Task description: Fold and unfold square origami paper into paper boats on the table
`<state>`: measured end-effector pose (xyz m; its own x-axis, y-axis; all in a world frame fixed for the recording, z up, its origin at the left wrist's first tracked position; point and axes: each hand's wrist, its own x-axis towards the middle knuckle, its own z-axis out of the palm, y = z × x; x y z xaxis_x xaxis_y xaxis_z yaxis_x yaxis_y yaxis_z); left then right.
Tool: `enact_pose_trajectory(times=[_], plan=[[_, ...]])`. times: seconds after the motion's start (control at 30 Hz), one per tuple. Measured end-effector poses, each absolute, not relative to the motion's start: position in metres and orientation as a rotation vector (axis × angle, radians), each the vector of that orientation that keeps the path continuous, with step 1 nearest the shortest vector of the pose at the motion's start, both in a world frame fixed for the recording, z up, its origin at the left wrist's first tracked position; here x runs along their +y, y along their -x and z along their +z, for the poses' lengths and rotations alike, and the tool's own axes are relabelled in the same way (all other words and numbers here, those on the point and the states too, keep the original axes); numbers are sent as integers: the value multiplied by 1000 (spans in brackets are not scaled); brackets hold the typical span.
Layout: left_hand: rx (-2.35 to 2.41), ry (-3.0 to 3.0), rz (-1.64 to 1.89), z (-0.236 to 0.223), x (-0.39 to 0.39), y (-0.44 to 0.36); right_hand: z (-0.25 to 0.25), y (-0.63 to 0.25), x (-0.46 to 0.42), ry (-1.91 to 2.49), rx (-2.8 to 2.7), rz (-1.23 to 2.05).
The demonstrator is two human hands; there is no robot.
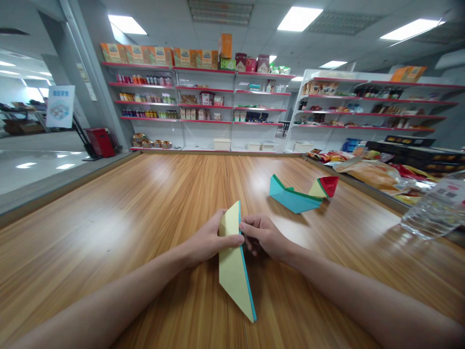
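A folded paper piece (232,271), pale yellow on its broad face with a blue edge along the right, stands tilted above the wooden table. My left hand (210,237) grips it from the left, thumb across the yellow face and fingers behind. At its right edge, my right hand (263,236) has thumb and index finger pinched against the blue layer; its other fingers curl under, partly hidden. Farther back on the right lies a blue and green folded paper boat (296,198). A smaller folded paper in red, yellow and green (328,186) touches or overlaps its right end.
The wooden table (145,203) has a raised rim. Along its right side are a clear plastic bottle (432,208), packaged snacks (378,174) and black boxes (417,152). Stocked shelves (203,89) stand behind. A sign (60,106) and a red box (100,143) are at the left.
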<state>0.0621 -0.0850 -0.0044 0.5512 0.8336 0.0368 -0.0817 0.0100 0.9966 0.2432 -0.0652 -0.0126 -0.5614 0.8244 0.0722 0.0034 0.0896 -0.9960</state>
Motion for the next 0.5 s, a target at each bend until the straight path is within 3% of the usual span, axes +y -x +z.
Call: enact_pose_trajectory(times=[0.23, 0.5], plan=[[796, -1393, 802, -4, -87, -66, -15, -240, -64, 912, -1608, 1775], [989, -1196, 1017, -13, -60, -47, -16, -246, -54, 931, -1302, 1435]])
